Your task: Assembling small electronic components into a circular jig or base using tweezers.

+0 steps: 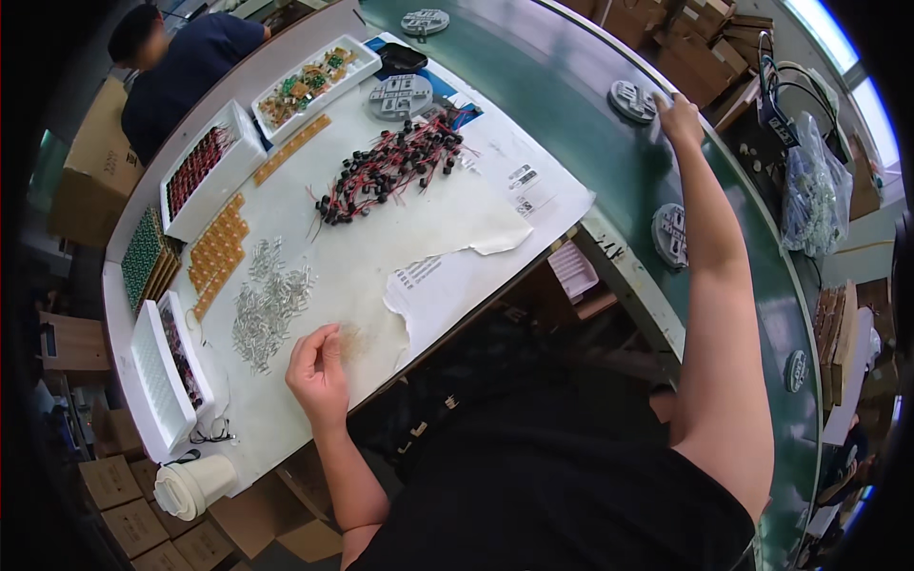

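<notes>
My right hand (680,122) reaches far out over the green conveyor belt. Its fingertips are at the edge of a round grey plastic housing (630,101) and appear to grip it. Low over the white work table, near its front edge, my left hand (319,373) is closed with thumb and fingers together; what they hold, if anything, is hidden. Small clear plastic pieces (270,305) lie in a loose pile just beyond it. A heap of black round parts with red wires (386,171) lies farther back, beside another grey housing (401,97).
More grey housings (670,235) sit along the belt (562,71). White foam boxes (211,169) with wired parts, orange boards (218,249) and green boards (145,255) line the table's left side. A white lidded cup (195,485) stands at the near-left corner. A co-worker (186,71) is beyond.
</notes>
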The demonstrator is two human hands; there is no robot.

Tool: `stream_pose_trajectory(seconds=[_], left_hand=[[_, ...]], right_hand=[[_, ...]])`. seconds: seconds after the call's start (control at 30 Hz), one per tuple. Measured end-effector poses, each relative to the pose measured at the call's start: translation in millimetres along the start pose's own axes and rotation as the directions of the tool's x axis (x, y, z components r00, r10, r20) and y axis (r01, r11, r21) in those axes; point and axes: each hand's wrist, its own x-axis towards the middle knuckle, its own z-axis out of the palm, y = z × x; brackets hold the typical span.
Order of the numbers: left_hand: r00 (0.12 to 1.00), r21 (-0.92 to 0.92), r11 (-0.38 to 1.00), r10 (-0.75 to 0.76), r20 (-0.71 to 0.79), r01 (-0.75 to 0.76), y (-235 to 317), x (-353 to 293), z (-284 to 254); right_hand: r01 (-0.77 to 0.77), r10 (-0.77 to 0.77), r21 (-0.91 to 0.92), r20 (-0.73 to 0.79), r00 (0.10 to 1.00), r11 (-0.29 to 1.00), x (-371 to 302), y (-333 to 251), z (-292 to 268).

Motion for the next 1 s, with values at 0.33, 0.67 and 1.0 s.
stream_pose_trajectory(seconds=[0.33,0.67,1.0], left_hand=[[0.997,0.109,0.992,0.071,-0.029,-0.068,16,-3,-3],[0.983,0.134,0.977,0.173,-0.058,-0.164,22,-4,-6],[0.941,0.186,0.923,0.327,0.090,-0.338,27,2,-13]], right_hand=[[0.178,-0.352,0.381,0.458,0.816,0.907,-229,44,-187],[0.168,-0.326,0.578,0.181,0.928,0.798,-261,48,-154],[0.508,-0.997,0.860,0.070,-0.034,0.044,-285,-236,-137]])
